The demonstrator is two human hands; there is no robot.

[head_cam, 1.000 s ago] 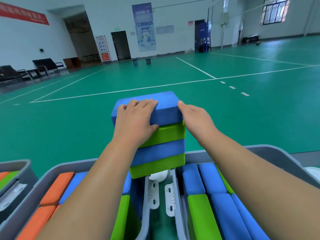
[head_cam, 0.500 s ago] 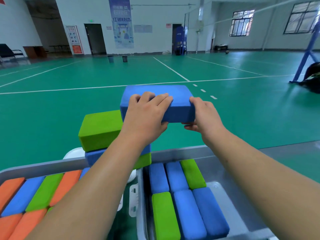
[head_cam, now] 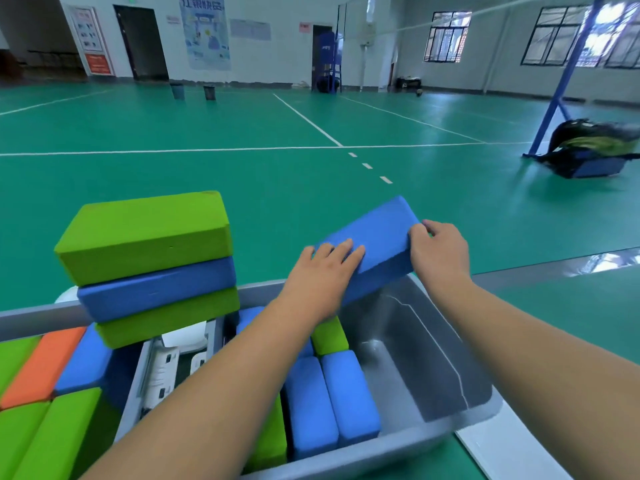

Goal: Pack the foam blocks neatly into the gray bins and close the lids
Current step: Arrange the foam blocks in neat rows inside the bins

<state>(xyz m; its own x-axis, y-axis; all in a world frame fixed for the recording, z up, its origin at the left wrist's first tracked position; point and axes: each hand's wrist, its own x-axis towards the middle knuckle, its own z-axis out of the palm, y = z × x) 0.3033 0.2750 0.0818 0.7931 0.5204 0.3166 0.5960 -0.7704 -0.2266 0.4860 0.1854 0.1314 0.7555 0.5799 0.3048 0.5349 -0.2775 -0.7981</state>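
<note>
I hold a blue foam block [head_cam: 377,240] tilted over the right gray bin [head_cam: 433,348]. My left hand [head_cam: 318,278] grips its near end and my right hand [head_cam: 440,254] grips its far right end. That bin holds several blue and green blocks [head_cam: 329,400] standing on its left side, and its right part shows bare floor. A stack of three blocks, green, blue, green [head_cam: 152,265], rests over the gap between the bins. The left gray bin [head_cam: 34,317] is packed with green, orange and blue blocks [head_cam: 45,365].
White lid hinges [head_cam: 162,372] show between the two bins. A white flat piece [head_cam: 502,455] lies by the right bin's near corner. A blue net post [head_cam: 561,88] and a dark bag [head_cam: 595,147] stand on the green court floor at far right.
Both hands lifted the top blue block off the stack and carried it right, tilting it over the right bin. The view swung right.
</note>
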